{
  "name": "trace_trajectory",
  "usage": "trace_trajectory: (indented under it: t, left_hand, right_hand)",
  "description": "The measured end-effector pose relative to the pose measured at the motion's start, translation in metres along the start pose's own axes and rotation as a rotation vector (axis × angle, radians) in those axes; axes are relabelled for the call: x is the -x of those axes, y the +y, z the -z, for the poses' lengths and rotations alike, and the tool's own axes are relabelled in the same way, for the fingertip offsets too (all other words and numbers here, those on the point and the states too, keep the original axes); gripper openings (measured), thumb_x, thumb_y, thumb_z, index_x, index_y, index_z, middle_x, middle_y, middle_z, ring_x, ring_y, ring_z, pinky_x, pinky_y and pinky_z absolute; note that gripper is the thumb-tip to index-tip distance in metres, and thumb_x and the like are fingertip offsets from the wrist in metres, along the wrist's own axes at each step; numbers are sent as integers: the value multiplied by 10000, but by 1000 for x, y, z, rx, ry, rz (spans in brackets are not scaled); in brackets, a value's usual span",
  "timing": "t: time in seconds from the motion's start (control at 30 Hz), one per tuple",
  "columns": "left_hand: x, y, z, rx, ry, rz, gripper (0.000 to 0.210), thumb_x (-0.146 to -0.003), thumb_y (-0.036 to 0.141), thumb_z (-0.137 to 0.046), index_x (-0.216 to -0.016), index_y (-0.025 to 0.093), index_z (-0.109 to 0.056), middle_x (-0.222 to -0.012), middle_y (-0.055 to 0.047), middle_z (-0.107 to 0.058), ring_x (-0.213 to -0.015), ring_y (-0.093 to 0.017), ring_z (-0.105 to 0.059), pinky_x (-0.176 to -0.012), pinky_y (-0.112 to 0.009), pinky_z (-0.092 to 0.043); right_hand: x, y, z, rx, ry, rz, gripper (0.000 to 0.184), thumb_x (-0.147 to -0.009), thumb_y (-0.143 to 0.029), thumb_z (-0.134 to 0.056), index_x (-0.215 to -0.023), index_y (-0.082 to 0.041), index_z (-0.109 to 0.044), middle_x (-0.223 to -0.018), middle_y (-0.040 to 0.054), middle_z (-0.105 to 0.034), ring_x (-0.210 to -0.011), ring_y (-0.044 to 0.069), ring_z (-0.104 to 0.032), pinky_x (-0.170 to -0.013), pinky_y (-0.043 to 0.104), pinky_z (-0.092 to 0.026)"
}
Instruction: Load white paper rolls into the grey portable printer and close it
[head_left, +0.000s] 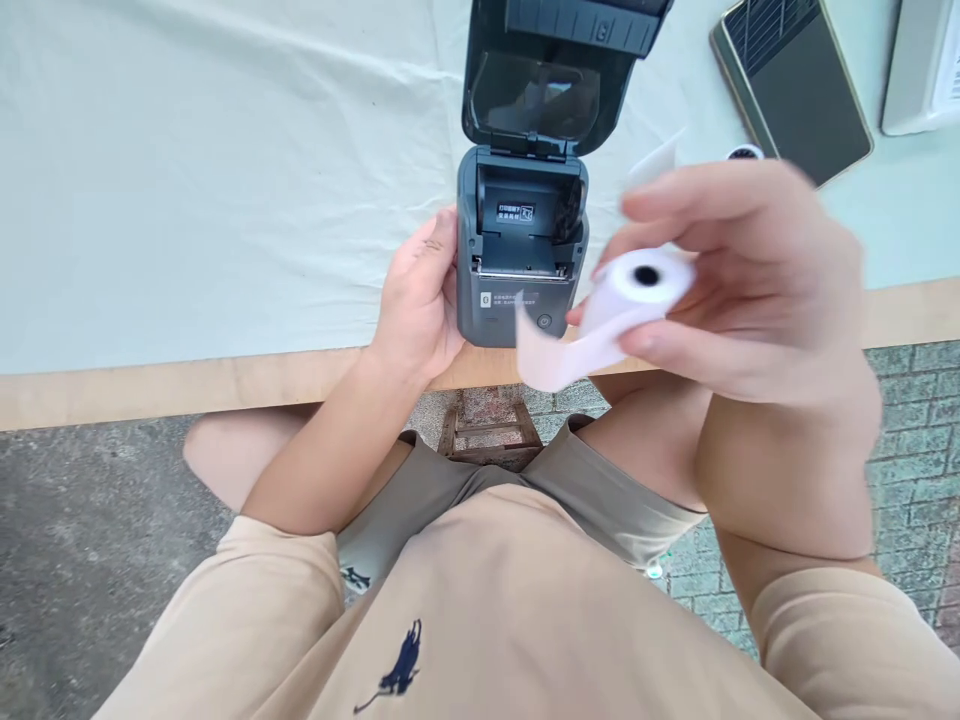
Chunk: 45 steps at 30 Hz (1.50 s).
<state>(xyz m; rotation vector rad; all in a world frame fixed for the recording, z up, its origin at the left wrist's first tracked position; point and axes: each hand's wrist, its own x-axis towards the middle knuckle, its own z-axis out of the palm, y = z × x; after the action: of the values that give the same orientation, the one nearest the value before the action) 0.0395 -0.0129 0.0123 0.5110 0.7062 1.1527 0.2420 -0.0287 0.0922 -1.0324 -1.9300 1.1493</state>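
- Our left hand braces the open printer at the bench edge, fingers wrapped on its side.
- Our right hand fingers pinch a paper roll, tail hanging loose.

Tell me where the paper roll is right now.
In the head view, the paper roll is held in the right hand, right of the open printer that the left hand steadies at the table edge.

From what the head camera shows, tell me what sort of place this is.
Probably an outdoor work spot: a wooden table under a pale cloth stands on brick paving. The left hand steadies an open small printer; the right hand holds a paper roll.
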Motion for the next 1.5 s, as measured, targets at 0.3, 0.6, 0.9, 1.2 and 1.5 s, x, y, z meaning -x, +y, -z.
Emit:
trace_trajectory:
  t: [0.3, 0.6, 0.9, 1.2, 1.5]
  left_hand:
    - [1, -1, -3, -45, -36, -14, 310, -1009, 271, -405, -849, 234, -668, -819, -17, -685, -1122, -202, -617, -932, -344, -517]
    - [-1, -7, 2, -19, -63, -30, 276, -997, 311, -436, -875, 263, -678, -835, 10, -701, -793, -159, -597, -793, -347, -521]
    - [-3, -9, 5, -12, -116, -59, 286, -1018, 299, -397, -975, 200, -662, -888, 0, -716, -1253, -226, -564, -1025, -405, -502]
    - [-2, -6, -1, 29, -68, -45, 280, -1009, 232, -407, -895, 157, -651, -744, 1, -654, -1042, -185, -680, -931, -326, -552]
    - [-1, -4, -5, -40, 51, 12, 297, -1002, 292, -427, -889, 172, -675, -810, -18, -669, -1061, -172, -676, -912, -251, -544]
  right_hand:
    - [-34, -23, -14, 733, -190, -51, 237, -796, -328, -639, -979, -274, -498, -973, -28, -670, -796, 155, -649, -654, 322, -486]
    - [-62, -28, -22, 1107, -220, -181, 316, -802, -251, -516, -1109, -320, -484, -1049, -2, -672, -873, 269, -618, -575, 371, -329]
    - [-64, -18, -24, 1117, -264, -212, 320, -789, -290, -514, -1107, -303, -484, -945, 21, -667, -758, 269, -577, -586, 366, -321]
    - [-64, -20, -27, 1129, -294, -294, 332, -809, -271, -564, -1135, -293, -508, -913, 36, -665, -787, 285, -597, -621, 372, -351]
    - [-30, -11, -1, 823, 406, 178, 356, -883, -376, -524, -1148, -155, -611, -1151, 118, -647, -1063, 246, -616, -833, 359, -491]
